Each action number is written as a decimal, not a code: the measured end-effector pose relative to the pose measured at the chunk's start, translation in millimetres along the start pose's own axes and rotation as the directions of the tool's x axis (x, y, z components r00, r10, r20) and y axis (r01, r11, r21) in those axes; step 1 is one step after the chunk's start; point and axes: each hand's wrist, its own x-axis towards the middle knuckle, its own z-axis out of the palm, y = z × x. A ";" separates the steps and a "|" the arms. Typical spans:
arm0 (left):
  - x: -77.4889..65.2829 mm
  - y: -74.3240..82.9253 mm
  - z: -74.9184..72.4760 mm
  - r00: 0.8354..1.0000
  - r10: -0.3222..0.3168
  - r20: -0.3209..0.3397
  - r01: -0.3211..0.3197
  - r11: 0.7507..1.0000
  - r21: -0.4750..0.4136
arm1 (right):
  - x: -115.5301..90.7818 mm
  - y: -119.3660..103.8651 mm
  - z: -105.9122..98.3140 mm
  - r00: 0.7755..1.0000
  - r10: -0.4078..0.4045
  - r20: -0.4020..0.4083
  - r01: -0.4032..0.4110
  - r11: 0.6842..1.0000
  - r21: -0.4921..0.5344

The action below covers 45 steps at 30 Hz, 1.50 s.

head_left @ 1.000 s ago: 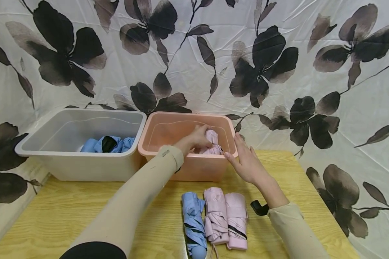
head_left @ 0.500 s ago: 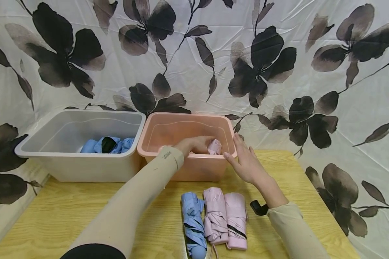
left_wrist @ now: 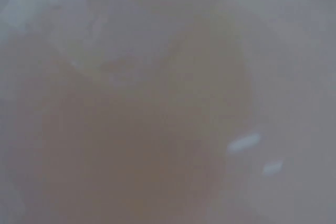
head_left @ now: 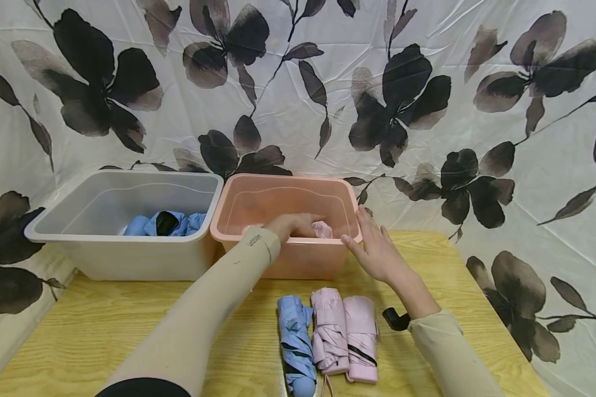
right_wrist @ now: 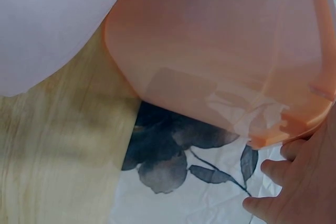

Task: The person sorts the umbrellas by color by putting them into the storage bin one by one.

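Observation:
Inside the pink bin (head_left: 303, 262), my left hand (head_left: 298, 224) reaches low and grips a pink folding umbrella (head_left: 322, 229); only one end of it shows past the fingers. The front wall hides the rest of the umbrella. The left wrist view is hazy, with the hand (left_wrist: 142, 129) around a pale, crinkled shape. My right hand (head_left: 377, 251) lies with straight fingers against the bin's right rim. In the right wrist view its fingers (right_wrist: 275, 171) sit beside the orange-pink rim.
A blue folding umbrella (head_left: 296, 342) and two pink folding umbrellas (head_left: 330, 331) lie side by side on the wooden table (head_left: 104, 331). Left of the pink bin stands a white bin (head_left: 129, 256) with blue umbrellas (head_left: 184, 223) inside. A floral sheet (head_left: 298, 82) hangs behind.
My left hand has lowered the pink umbrella deeper into the pink bin, so less of it shows. The right hand stays at the rim.

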 end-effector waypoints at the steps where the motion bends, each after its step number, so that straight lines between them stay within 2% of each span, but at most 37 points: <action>1: -0.6 -0.4 0.0 1.000 -0.008 -0.002 0.008 1.000 -0.001 | 0.3 -0.2 0.3 1.000 -0.002 0.000 0.002 1.000 -0.001; 4: -1.7 -1.5 -0.5 0.999 -0.032 -0.022 0.032 0.999 0.001 | 1.1 -0.8 1.1 1.000 -0.005 0.000 0.005 1.000 -0.002; 7: -3.2 -1.8 -1.5 0.998 -0.027 -0.060 0.027 1.000 -0.002 | 1.4 -1.8 1.0 1.000 -0.002 0.007 0.002 1.000 0.001; 13: -13.1 1.1 -3.4 0.987 0.061 -0.152 -0.074 0.993 -0.088 | 1.0 -2.5 -0.6 1.000 0.005 0.009 -0.006 1.000 0.015; 17: -25.5 4.5 -3.1 0.966 0.131 -0.224 -0.154 0.984 -0.090 | 0.5 -2.2 -1.4 1.000 0.004 0.004 -0.004 1.000 0.014; 21: -42.1 6.6 -0.1 0.930 0.186 -0.317 -0.239 0.962 -0.135 | 0.1 -1.8 -1.3 1.000 0.005 0.001 -0.005 1.000 0.013; 25: -58.9 6.8 6.4 0.884 0.221 -0.412 -0.329 0.920 -0.213 | -0.1 -2.5 -1.2 1.000 0.009 0.005 -0.009 1.000 0.015; 28: -73.0 7.1 13.4 0.834 0.232 -0.501 -0.386 0.894 -0.229 | -0.3 -3.6 -1.3 1.000 0.006 0.002 -0.006 1.000 0.017; 30: -83.9 7.5 19.6 0.789 0.240 -0.565 -0.424 0.879 -0.218 | -0.3 -4.2 -1.2 1.000 0.001 -0.005 -0.001 1.000 0.021; 34: -103.6 8.1 35.6 0.686 0.251 -0.682 -0.493 0.851 -0.182 | -0.8 -3.9 -0.4 1.000 -0.003 -0.007 0.003 1.000 0.021; 36: -111.8 7.6 44.7 0.643 0.244 -0.726 -0.520 0.835 -0.180 | -0.5 -3.3 0.3 1.000 -0.001 -0.006 0.001 1.000 0.014; 39: -122.6 4.9 60.0 0.598 0.220 -0.771 -0.551 0.811 -0.196 | 0.1 -3.3 0.7 1.000 -0.001 -0.005 0.001 1.000 0.016; 42: -131.4 -0.5 77.2 0.562 0.213 -0.799 -0.567 0.803 -0.185 | 0.8 -3.6 0.7 1.000 0.000 -0.004 0.001 1.000 0.023; 44: -135.3 -5.7 89.4 0.545 0.225 -0.808 -0.572 0.804 -0.162 | 0.6 -3.6 0.4 1.000 0.003 -0.006 -0.003 1.000 0.023; 45: -137.3 -8.3 95.6 0.544 0.231 -0.807 -0.567 0.810 -0.150 | 0.4 -3.5 0.4 1.000 0.003 -0.006 -0.003 1.000 0.020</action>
